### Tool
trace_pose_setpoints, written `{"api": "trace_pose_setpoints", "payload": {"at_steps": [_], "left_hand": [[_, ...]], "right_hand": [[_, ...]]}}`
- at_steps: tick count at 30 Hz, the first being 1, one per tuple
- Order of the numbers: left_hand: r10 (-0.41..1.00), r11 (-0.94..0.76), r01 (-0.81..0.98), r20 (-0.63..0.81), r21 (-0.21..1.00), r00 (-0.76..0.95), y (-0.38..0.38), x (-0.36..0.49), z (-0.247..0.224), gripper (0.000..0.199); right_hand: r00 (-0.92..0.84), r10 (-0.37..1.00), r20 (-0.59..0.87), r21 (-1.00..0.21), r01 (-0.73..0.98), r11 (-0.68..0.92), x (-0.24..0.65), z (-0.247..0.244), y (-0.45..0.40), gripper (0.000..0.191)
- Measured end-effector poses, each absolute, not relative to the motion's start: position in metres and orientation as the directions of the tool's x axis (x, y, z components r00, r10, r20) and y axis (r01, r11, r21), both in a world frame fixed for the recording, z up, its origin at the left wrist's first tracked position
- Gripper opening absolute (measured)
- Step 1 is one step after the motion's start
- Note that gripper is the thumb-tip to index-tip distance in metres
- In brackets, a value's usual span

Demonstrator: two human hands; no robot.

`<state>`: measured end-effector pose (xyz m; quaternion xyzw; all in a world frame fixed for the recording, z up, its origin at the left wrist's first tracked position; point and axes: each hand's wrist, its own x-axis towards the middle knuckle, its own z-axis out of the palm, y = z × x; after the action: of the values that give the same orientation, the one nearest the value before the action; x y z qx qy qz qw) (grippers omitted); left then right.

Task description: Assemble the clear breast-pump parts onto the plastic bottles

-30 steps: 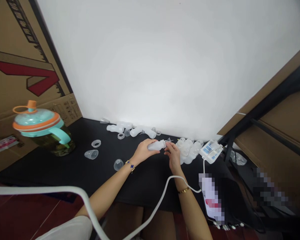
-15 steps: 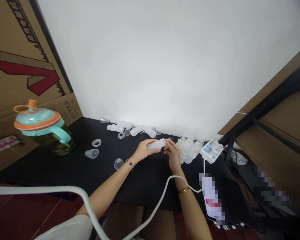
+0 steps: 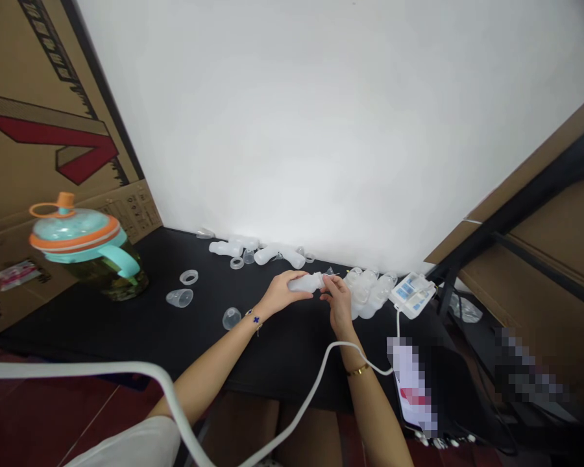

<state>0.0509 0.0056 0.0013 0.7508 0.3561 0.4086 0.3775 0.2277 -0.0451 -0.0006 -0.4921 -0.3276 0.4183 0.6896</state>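
Note:
My left hand (image 3: 279, 292) is wrapped round a small white translucent bottle (image 3: 304, 283), tilted on its side with its neck to the right. At the bottle's mouth the fingers of my right hand (image 3: 338, 297) are pinched together; what they grip is too small to make out. Just beyond them shows a clear pointed piece (image 3: 329, 271), held or lying behind, I cannot tell which. To the right stand several bottles with clear domed tops (image 3: 367, 292) in a cluster. Near my left wrist is a clear dome cap (image 3: 231, 318).
Loose white bottles (image 3: 226, 249) lie along the wall with rings and clear caps. A ring (image 3: 189, 277) and a clear cone-shaped cap (image 3: 179, 298) lie left. A large jug (image 3: 87, 253), a white box (image 3: 413, 295) and a phone (image 3: 413, 383) flank the black tabletop. A white cable (image 3: 316, 383) crosses in front.
My hands hold nearly the same place and grip. My right fingers have shifted slightly at the bottle's mouth, and the view has moved a little.

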Motion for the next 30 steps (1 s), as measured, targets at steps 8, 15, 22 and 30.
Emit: {"api": "trace_pose_setpoints", "payload": {"at_steps": [8, 15, 22, 30], "left_hand": [[0.875, -0.37, 0.17, 0.28, 0.913, 0.395, 0.004, 0.051, 0.006, 0.055], [0.872, -0.327, 0.145, 0.239, 0.934, 0.428, 0.002, 0.05, 0.011, 0.055], [0.862, -0.344, 0.155, 0.245, 0.926, 0.444, 0.002, 0.05, 0.011, 0.053], [0.861, -0.37, 0.185, 0.262, 0.91, 0.435, 0.002, 0.051, 0.011, 0.052]], "right_hand": [[0.413, 0.911, 0.001, -0.927, -0.341, 0.155, 0.228, 0.005, -0.045, 0.039], [0.38, 0.925, 0.031, -0.931, -0.326, 0.165, 0.231, 0.007, -0.048, 0.034], [0.402, 0.915, 0.04, -0.935, -0.308, 0.176, 0.231, 0.004, -0.047, 0.028], [0.401, 0.915, 0.028, -0.937, -0.309, 0.165, 0.23, 0.001, -0.046, 0.029]]}}
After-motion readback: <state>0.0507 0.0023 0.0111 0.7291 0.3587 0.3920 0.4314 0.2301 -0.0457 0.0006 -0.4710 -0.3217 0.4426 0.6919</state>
